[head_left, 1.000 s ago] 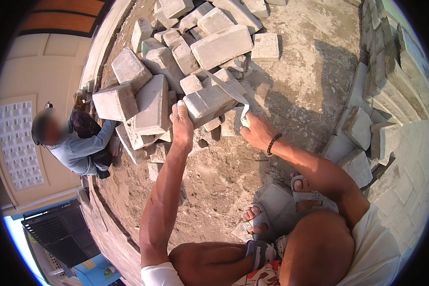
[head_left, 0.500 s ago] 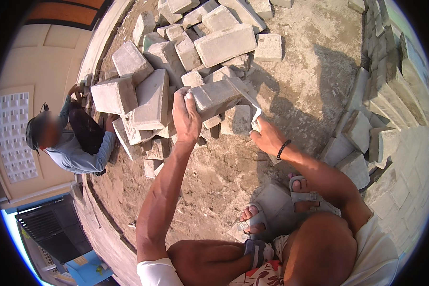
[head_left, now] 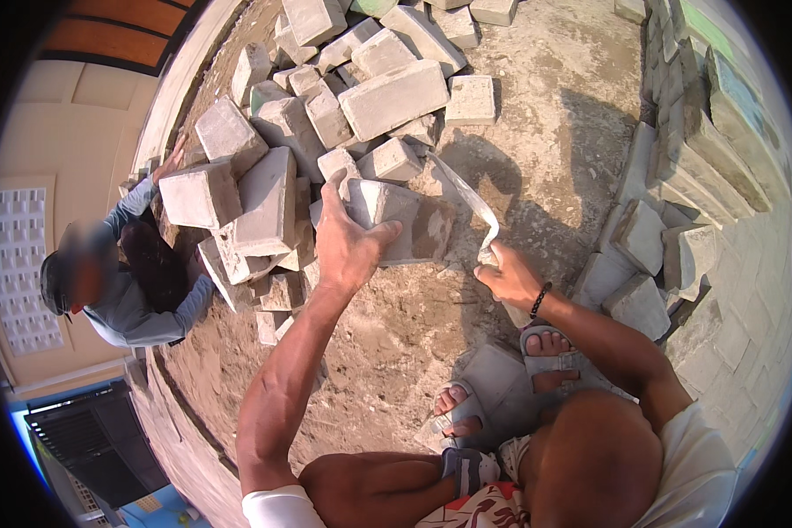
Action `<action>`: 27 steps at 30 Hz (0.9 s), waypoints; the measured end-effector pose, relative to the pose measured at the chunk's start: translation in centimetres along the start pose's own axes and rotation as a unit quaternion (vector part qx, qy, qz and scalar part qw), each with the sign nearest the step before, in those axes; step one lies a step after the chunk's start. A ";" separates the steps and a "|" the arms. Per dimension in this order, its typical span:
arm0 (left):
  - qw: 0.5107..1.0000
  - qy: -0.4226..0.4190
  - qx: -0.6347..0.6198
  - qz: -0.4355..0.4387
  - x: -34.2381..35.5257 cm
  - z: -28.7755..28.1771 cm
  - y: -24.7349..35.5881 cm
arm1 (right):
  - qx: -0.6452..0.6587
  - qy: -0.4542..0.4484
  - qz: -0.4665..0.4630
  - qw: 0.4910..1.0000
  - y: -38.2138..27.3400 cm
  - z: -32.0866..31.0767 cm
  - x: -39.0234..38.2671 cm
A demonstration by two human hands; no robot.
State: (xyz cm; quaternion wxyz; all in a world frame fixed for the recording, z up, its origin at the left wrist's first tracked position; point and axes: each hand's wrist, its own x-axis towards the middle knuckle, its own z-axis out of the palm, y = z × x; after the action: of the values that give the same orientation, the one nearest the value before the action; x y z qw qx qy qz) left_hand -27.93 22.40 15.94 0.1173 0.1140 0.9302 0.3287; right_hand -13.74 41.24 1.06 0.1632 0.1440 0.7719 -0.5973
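Observation:
My left hand (head_left: 348, 248) is closed round a pale grey paving block (head_left: 387, 202) at the near side of the block pile, with thumb and fingers over it. My right hand (head_left: 510, 275) grips the handle of a trowel (head_left: 468, 195); its long, pale blade points up and away, beside the block's right end. Loose blocks (head_left: 264, 198) lie heaped behind and left of the held block. My sandalled feet (head_left: 546, 356) are below my right hand, by a grey slab (head_left: 493, 378).
Another person (head_left: 128, 295) crouches at the left, one hand (head_left: 169, 165) reaching toward the pale edging. Stacked blocks (head_left: 708, 154) and loose broken ones (head_left: 634, 299) line the right side. Bare, dusty ground (head_left: 563, 70) lies beyond the pile. A building wall (head_left: 70, 132) stands at far left.
My left hand has turned the block and shifted its grip. The trowel has moved right and down, away from the block's top. The other person's far arm now stretches out.

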 end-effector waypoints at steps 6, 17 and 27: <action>0.968 -0.013 -0.214 -0.130 -4.0 0.5 -5.3 | -0.007 -0.019 -0.071 0.997 -1.3 -0.1 -2.8; 0.956 -0.018 -0.216 -0.198 -7.0 1.0 -8.4 | -0.152 -0.083 0.016 0.985 0.9 1.7 -1.9; 0.921 -0.015 -0.277 -0.273 -7.5 0.7 -8.6 | -0.182 -0.122 -0.059 0.974 -4.2 0.5 -6.1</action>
State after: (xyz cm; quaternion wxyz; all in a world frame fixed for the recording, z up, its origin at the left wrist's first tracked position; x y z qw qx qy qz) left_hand -21.76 14.11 10.94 0.2437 -0.1766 0.7950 0.5267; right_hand -9.91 39.56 7.25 0.2443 -0.0074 0.8489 -0.4687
